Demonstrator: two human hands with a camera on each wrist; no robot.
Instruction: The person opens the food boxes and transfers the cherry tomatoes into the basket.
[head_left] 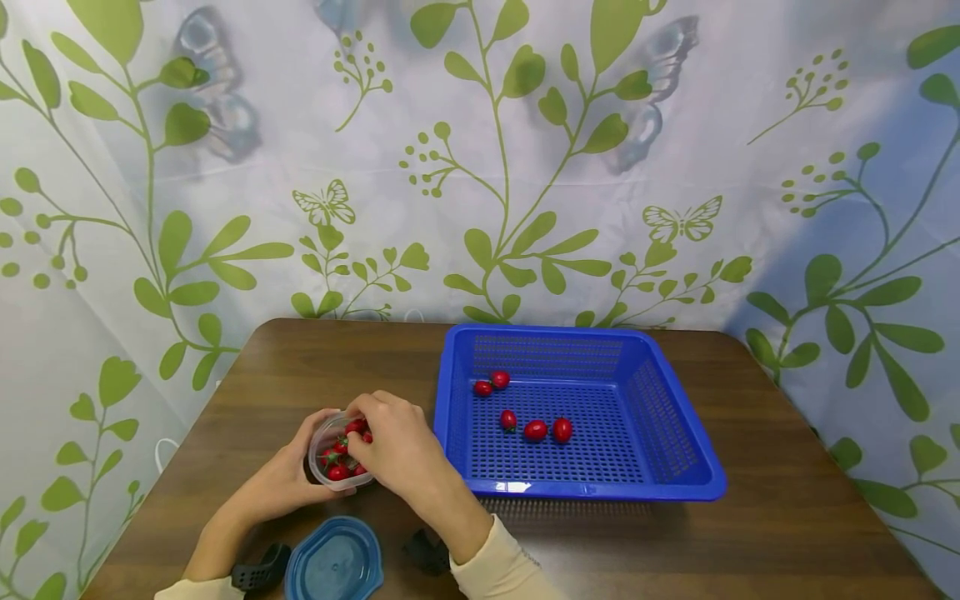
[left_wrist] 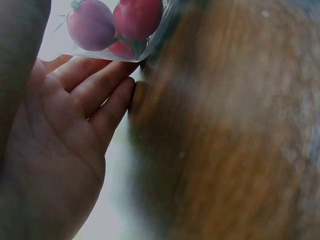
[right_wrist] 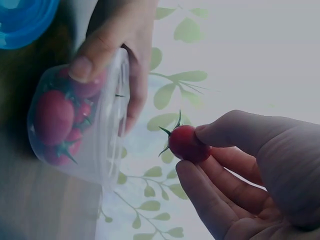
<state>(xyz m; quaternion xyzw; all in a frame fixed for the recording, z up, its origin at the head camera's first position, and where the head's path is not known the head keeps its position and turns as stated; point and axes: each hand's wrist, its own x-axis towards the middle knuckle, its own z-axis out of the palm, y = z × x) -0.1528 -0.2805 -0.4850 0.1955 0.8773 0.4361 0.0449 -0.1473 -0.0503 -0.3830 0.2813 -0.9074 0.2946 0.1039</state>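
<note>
The right hand (head_left: 401, 450) pinches a cherry tomato (right_wrist: 190, 145) between thumb and fingers, leafy end away from the palm, towards the clear plastic tub (right_wrist: 97, 160) gripped by the left hand (head_left: 281, 477). Only the right wrist view shows that pinch plainly; only the head view shows the blue basket (head_left: 585, 490), nearer the right hand, holding five tomatoes (head_left: 535, 431).
</note>
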